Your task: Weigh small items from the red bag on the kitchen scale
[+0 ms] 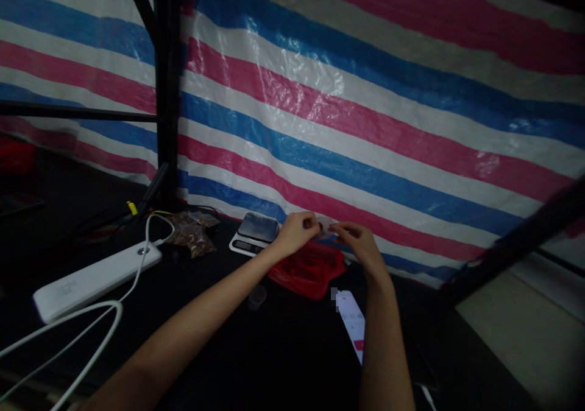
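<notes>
My left hand [298, 234] is raised above a red plastic bag [315, 271], its fingers curled in a pinch. Facing it, my right hand [359, 240] also pinches, thumb and fingertips close together. Something small and dark shows between the two sets of fingertips, too small and dim to name. Just left of my left hand sits a small white digital scale [247, 245] with a dark weighing plate. On the black table below my left wrist stands a small clear plastic cup [256, 297].
A lit phone [351, 319] lies beside my right forearm. On the left are a white power strip [98, 280], its white cable [116, 313] and a clear bag of brown bits [192, 234]. A striped plastic sheet [365, 137] hangs behind, with a black metal post [167, 94].
</notes>
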A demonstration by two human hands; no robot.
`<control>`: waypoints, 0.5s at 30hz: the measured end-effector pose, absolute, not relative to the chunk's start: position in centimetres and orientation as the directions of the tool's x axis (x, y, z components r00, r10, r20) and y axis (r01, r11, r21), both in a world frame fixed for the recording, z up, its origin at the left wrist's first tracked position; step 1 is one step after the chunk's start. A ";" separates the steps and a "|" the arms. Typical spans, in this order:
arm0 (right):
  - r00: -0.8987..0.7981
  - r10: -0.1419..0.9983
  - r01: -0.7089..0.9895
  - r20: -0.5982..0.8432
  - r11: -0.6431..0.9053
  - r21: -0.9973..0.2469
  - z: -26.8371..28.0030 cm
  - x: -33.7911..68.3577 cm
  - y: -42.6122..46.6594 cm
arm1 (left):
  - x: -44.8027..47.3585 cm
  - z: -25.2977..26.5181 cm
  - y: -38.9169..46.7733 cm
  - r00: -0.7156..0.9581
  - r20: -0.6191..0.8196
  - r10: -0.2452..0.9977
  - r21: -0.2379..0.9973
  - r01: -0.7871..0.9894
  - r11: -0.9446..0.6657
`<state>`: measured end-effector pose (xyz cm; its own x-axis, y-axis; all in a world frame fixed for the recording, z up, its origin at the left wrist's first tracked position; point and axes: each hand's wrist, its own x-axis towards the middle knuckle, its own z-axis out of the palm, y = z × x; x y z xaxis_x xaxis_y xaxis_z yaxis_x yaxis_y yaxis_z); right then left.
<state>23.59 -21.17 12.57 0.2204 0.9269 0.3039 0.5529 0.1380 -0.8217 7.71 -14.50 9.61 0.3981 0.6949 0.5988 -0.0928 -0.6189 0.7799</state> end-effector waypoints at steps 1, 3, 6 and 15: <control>0.217 0.921 0.535 0.323 0.165 -0.829 12.4 23.8 -21.2 | 8.0 9.7 -14.4 0.423 0.560 0.713 0.821 -0.165 -0.547; 0.196 0.918 0.483 0.345 0.216 -0.848 12.0 24.1 -21.4 | 8.5 10.3 -14.3 0.469 0.472 0.746 0.880 -0.305 -0.365; 0.091 0.966 0.320 0.244 0.203 -0.925 11.2 24.6 -21.5 | 8.7 11.7 -14.4 0.502 0.418 0.757 0.883 -0.422 -0.207; 0.126 0.968 -0.142 0.217 0.234 -0.962 9.8 26.1 -20.2 | 7.4 13.6 -13.8 0.664 0.433 0.610 0.891 -0.210 -0.403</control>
